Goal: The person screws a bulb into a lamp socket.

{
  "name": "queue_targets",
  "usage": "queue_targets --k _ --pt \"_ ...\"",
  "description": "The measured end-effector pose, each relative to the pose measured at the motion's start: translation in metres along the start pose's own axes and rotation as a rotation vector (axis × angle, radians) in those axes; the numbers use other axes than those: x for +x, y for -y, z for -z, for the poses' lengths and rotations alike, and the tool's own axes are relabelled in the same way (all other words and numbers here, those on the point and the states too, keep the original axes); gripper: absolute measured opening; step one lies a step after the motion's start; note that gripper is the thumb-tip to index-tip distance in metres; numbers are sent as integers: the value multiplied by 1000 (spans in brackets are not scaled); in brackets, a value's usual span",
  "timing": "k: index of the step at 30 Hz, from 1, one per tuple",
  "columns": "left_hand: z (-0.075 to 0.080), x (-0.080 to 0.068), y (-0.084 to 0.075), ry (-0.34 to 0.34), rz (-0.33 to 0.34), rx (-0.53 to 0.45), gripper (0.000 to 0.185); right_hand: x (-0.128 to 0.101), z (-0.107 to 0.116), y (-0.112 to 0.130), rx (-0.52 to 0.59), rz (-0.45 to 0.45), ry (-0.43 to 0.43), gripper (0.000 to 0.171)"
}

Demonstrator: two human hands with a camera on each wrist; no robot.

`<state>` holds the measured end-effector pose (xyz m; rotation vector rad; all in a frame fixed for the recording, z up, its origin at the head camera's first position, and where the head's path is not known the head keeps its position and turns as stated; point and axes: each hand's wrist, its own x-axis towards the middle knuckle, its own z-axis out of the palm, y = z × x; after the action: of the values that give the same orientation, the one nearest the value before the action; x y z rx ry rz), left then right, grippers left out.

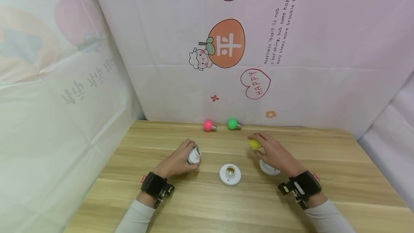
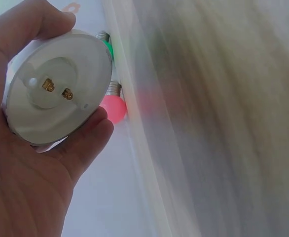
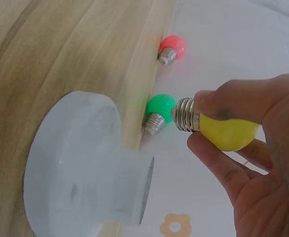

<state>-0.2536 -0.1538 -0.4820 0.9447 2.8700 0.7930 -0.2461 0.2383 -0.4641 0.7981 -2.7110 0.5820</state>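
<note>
My left hand grips a white lamp socket by its round base, tilted up off the table. In the left wrist view the hollow underside of that lamp socket shows two brass terminals. The right hand pinches a yellow light bulb between thumb and fingers. Its silver screw cap points away from the palm, as the yellow light bulb shows in the right wrist view. Under the right hand stands another white socket, partly hidden by it. A third white socket sits between the hands, opening upward.
A pink bulb and a green bulb lie on their sides at the back edge of the wooden table. Behind them hangs a printed white cloth, and another cloth hangs along the left.
</note>
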Motion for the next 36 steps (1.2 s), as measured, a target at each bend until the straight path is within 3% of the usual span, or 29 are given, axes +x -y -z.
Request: queue_targets --k 19,36 --pt "3 2 -13 -24 -27 0 53 -3 7 11 -14 75 -83 56" --pt "6 8 -20 -22 -77 32 55 -1 13 22 -23 122 -108 58"
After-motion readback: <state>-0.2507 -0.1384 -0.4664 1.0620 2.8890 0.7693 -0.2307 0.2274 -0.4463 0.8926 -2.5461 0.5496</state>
